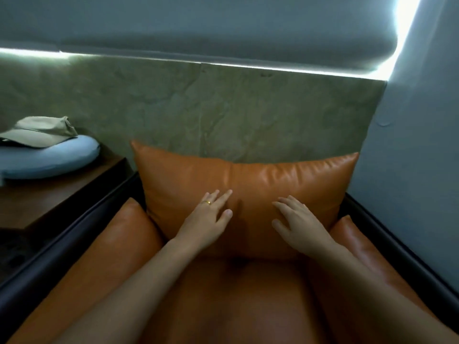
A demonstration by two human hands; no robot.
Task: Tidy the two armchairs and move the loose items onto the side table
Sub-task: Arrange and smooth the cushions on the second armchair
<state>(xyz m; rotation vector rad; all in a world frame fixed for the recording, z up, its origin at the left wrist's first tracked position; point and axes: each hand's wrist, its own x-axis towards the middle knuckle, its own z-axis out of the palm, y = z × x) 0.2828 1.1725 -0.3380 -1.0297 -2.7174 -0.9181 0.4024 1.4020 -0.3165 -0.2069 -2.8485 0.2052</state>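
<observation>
Had the fingers point(224, 196) of the left hand point(211, 216) straight and spread apart, laid flat on the front of the back cushion point(248, 175); wore a gold ring point(208, 202) on one of them. Had the right hand point(296, 223) likewise spread, its fingers only gently bent, resting on the same cushion near the left. Clamped on nothing with either hand.

Saw the cushion standing upright against the stone wall panel point(223, 108), with a shallow crease down its middle between the two hands. Reached in over the seat of the orange armchair point(236, 294), with the left arm cushion point(111, 244) and the right arm cushion point(360, 239) inside the black frame point(62, 244).

Found the side table point(62, 197) just left of the chair, already bearing a round blue pillow point(49, 161) with a beige cap point(42, 131) on top. Saw no loose item on this seat. Could not see the second armchair at all.

Judged the step in hand to be the tidying of this chair: patting and smoothing the back cushion into shape, with the loose things seemingly set aside already. Judged the next move to call for an even push with both palms to settle the cushion square between the arm cushions, then a look at the other chair, out of view here.
</observation>
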